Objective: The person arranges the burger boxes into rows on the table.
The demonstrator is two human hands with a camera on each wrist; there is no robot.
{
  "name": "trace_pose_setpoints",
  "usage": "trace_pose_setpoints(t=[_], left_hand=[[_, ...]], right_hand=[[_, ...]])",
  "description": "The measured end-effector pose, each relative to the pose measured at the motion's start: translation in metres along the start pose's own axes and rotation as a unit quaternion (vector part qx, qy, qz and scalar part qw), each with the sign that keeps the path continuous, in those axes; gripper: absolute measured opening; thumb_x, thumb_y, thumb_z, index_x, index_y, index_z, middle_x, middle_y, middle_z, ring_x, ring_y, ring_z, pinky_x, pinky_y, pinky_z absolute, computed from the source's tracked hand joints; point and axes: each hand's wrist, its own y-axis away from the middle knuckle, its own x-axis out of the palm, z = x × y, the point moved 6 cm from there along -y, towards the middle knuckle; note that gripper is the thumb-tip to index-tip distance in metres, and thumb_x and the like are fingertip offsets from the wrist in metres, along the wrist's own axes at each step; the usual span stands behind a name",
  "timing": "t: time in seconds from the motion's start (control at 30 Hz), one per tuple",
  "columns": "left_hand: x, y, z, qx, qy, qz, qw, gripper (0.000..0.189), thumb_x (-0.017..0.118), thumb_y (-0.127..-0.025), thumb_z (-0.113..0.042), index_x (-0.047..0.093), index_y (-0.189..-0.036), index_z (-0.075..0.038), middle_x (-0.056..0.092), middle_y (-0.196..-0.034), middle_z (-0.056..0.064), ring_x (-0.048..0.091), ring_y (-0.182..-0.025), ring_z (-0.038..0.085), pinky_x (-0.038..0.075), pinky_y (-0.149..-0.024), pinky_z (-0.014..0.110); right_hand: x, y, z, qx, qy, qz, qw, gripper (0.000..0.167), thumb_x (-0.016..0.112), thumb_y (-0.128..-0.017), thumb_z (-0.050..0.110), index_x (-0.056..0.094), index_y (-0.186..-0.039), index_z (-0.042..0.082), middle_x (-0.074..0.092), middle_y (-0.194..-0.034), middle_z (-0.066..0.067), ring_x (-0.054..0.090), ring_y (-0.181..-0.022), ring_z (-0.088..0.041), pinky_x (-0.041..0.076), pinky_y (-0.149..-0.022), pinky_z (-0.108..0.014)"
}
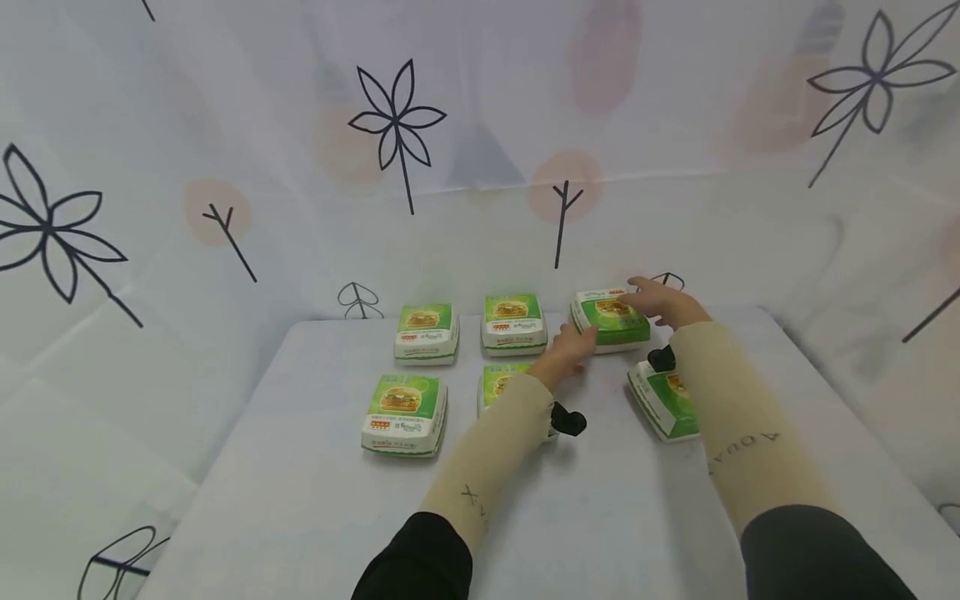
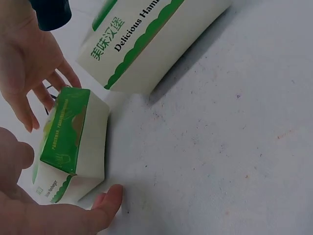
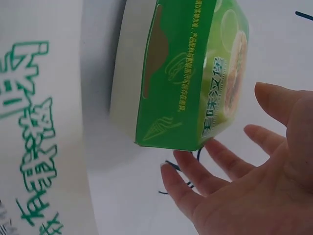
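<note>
At the back right of the table, a green and white hamburger box (image 1: 618, 327) lies between my two hands, its green side facing me. My left hand (image 1: 567, 354) is by its left front corner, thumb and fingers spread around that end in the left wrist view. Beyond the opposite end, my right hand (image 3: 244, 176) has its fingers extended and spread, the fingertips close to the box edge. Whether either hand touches the box I cannot tell. Another hamburger box (image 1: 671, 404), turned at an angle, sits under my right forearm.
Two hamburger boxes (image 1: 426, 333) (image 1: 513, 325) stand further left in the back row. In front are one at the left (image 1: 405, 414) and one partly hidden (image 1: 501, 382) by my left sleeve. A patterned white curtain (image 1: 480, 167) hangs behind the white table (image 1: 300, 500).
</note>
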Motion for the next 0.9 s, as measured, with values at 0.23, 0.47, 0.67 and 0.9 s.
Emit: trace_pose_setpoints(t=[0.23,0.47,0.67,0.9], left_hand=[[0.010,0.000,0.001,0.006,0.031,0.016,0.9994,0.069,0.050,-0.108,-0.039,0.021,-0.163,-0.010,0.027,-0.166,0.013,0.042,-0.142,0.026,0.056,-0.096,0.041],[0.014,-0.001,0.001,0.009,0.036,0.027,0.9989,0.064,0.046,-0.110,-0.035,0.021,-0.163,-0.011,0.038,-0.158,0.013,0.053,-0.127,0.024,0.057,-0.093,0.040],[0.001,-0.010,-0.001,0.033,0.025,0.018,0.9990,0.048,0.035,-0.113,-0.028,0.031,-0.155,-0.003,0.056,-0.096,0.013,0.053,-0.076,0.022,0.054,-0.079,0.039],[-0.005,-0.017,-0.003,0.033,-0.067,0.008,0.9972,0.055,0.033,-0.113,-0.032,0.025,-0.159,-0.004,0.052,-0.132,0.017,0.057,-0.088,0.022,0.053,-0.076,0.032]], right_hand=[[0.003,-0.006,-0.013,0.011,0.008,0.003,0.9999,0.072,0.036,-0.110,0.036,0.003,-0.161,-0.002,0.007,-0.162,-0.037,0.023,-0.143,-0.055,0.036,-0.111,-0.065],[0.004,0.001,-0.012,0.008,0.020,0.005,0.9998,0.072,0.038,-0.109,0.033,0.004,-0.159,-0.005,0.011,-0.160,-0.038,0.026,-0.142,-0.055,0.037,-0.111,-0.065],[0.004,0.010,-0.004,0.006,0.065,0.010,0.9978,0.073,0.046,-0.107,0.033,0.015,-0.148,-0.018,0.022,-0.152,-0.041,0.031,-0.139,-0.057,0.039,-0.109,-0.065],[-0.001,0.016,-0.006,0.018,0.108,0.018,0.9938,0.086,0.049,-0.105,0.040,0.010,-0.151,-0.020,0.018,-0.154,-0.042,0.030,-0.139,-0.058,0.040,-0.108,-0.065]])
